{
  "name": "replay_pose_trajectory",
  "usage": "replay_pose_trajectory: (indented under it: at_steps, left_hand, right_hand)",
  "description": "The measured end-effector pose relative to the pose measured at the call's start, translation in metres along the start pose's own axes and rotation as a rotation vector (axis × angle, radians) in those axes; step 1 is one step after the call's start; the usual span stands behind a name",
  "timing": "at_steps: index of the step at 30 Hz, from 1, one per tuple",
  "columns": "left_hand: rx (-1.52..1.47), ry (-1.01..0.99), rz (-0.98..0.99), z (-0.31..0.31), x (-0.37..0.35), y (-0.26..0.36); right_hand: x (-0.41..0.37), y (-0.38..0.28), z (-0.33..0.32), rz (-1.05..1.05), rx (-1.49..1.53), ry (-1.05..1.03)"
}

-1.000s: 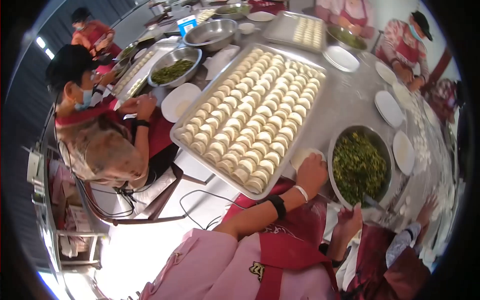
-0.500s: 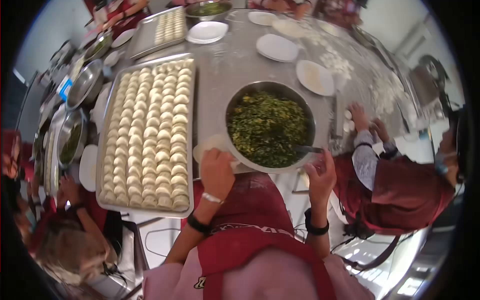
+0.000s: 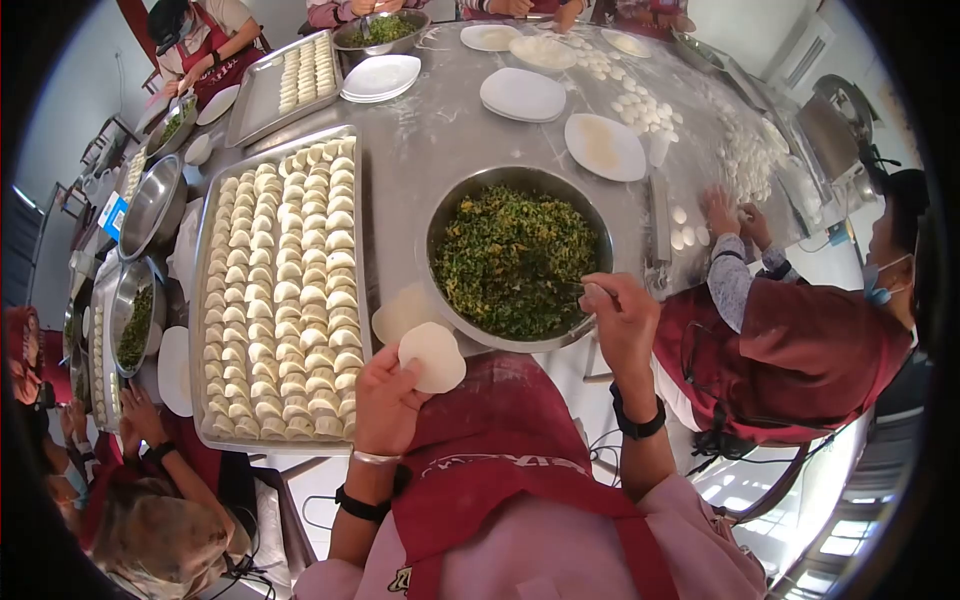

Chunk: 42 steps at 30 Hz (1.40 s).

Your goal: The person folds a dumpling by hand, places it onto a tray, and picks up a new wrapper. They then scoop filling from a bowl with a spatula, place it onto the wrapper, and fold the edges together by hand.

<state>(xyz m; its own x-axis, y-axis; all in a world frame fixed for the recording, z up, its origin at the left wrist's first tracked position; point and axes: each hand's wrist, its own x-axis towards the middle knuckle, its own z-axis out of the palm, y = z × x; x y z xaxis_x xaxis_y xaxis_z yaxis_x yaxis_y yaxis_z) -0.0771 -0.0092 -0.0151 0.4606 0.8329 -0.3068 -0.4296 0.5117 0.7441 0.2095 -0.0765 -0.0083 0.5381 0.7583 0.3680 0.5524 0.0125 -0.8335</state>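
Note:
My left hand holds a round white dough wrapper flat on its fingers, lifted just off the table's near edge. More wrappers lie stacked beside the steel bowl of chopped green filling. My right hand grips a utensil handle that reaches into the filling at the bowl's right rim. A large metal tray packed with rows of folded dumplings lies left of my left hand.
A person in a dark red apron works dough pieces on my right. Another person sits lower left. White plates, steel bowls and a second dumpling tray crowd the floured table.
My view swung right, then settled. My left hand lifted one wrapper off the stack. My right hand rose from the bowl's near rim and took hold of the utensil in the filling.

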Motion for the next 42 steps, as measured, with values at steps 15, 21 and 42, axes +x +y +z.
replay_pose_trajectory:
  at_steps: [15,21,42]
  left_hand:
    - [-0.134,-0.040,-0.078,-0.005,-0.003,-0.017]
    - [-0.124,-0.041,-0.083,-0.005,0.001,-0.022]
    - [-0.135,-0.093,-0.164,0.004,0.009,-0.019]
  right_hand:
    - [-0.009,-0.047,0.091,-0.296,-0.090,-0.127]
    - [0.007,-0.003,0.079,-0.057,-0.056,0.052]
    - [0.007,-0.008,0.013,0.099,0.068,0.158]
